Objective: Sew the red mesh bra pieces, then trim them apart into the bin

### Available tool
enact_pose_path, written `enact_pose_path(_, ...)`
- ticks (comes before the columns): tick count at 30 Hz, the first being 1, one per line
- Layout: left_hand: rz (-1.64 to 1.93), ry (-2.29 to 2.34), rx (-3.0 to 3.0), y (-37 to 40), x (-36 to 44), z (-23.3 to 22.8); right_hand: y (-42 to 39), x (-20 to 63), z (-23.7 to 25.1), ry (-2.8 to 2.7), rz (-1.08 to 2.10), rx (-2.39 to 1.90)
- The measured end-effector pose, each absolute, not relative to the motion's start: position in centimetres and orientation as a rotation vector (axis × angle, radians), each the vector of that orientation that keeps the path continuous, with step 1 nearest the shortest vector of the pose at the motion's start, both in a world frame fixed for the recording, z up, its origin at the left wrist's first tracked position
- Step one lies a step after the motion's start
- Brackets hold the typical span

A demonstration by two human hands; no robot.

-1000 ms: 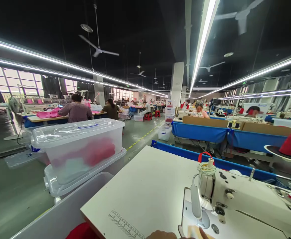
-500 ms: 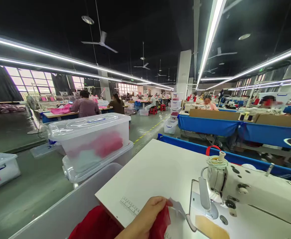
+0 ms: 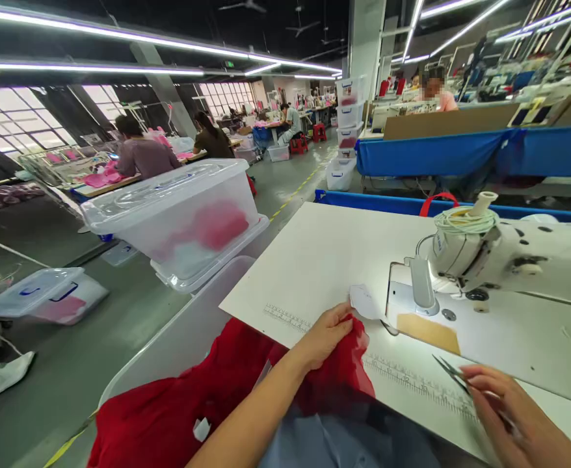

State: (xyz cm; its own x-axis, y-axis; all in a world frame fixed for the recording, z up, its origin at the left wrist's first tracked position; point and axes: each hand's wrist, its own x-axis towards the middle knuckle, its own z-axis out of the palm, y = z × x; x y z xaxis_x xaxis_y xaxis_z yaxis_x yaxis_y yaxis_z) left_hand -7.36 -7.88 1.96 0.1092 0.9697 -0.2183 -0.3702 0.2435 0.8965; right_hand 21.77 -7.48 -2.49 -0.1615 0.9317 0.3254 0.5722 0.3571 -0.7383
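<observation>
My left hand (image 3: 325,337) pinches the edge of a sheer red fabric (image 3: 348,361) over the front of the white sewing table (image 3: 309,253). A white paper piece (image 3: 363,301) sticks out just beyond my fingertips, by the sewing machine's presser foot area. More of the red cloth hangs off the table edge towards my lap and the clear bin. In my right hand (image 3: 514,409) are thin, pointed thread snips (image 3: 451,372), their tips aimed left above the printed ruler. The fingers partly hide their handles.
The white sewing machine (image 3: 549,260) stands at the right, with a tan patch (image 3: 429,331) beside its plate. Lidded clear bins (image 3: 202,221) are stacked at the left, above an open bin (image 3: 168,344). Co-workers sit at tables farther back.
The view has tilted down and turned. My right hand has come into view with the thread snips. My left hand still holds the red fabric, and more of the cloth shows.
</observation>
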Motion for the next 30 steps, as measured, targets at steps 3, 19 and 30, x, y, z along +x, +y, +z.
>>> enact_pose_path(3, 1.169, 0.942, 0.781, -7.9, -7.9, 1.3, -9.0, 16.8, 0.9, -1.760, 1.047, -1.345)
enact_pose_path(19, 1.080, 1.039, 1.171, -8.7, -8.5, 2.3, -5.3, 10.0, 4.5, -2.259, 0.850, -1.565)
enact_pose_path(30, 1.035, 1.034, 1.099, -8.8, -8.5, 2.3, -5.7, 9.8, 3.1, -2.110, 0.918, -1.358)
